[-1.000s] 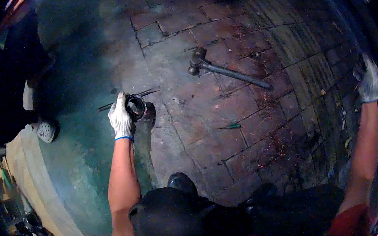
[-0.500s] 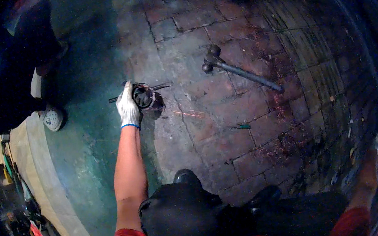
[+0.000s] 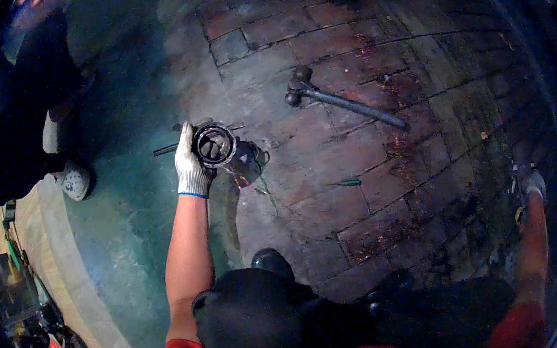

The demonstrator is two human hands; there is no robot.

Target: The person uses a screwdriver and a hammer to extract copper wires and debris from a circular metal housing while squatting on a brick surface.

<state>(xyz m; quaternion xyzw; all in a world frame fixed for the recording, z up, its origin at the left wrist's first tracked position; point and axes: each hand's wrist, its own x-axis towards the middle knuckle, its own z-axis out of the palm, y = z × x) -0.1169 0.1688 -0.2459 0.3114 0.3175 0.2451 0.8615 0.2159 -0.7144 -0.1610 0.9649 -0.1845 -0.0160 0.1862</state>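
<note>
My left hand (image 3: 189,164), in a white knit glove with a blue cuff edge, grips a dark, hollow round metal part (image 3: 233,153) by its left side. The open end faces up and shows dark lumpy shapes inside. Reddish, copper-like strands (image 3: 243,181) show beside its lower edge. A thin dark bar (image 3: 165,149) sticks out to the left, behind the glove. Far to the right, my gloved right hand (image 3: 532,184) reaches low over the floor, near small pale scraps. Its fingers are too blurred and dim to make out.
A ball-peen hammer (image 3: 346,103) lies on the brick floor, right of the round part. Nearer lies a slim green-handled tool (image 3: 349,183). Copper-coloured bits (image 3: 372,240) are scattered about. At left a person's shoe (image 3: 74,181) stands by a pale strip; tools clutter the lower left.
The round part has tipped, so its opening shows more. My right arm has swung inward at the right edge. The hammer appears slightly further left as the view shifts.
</note>
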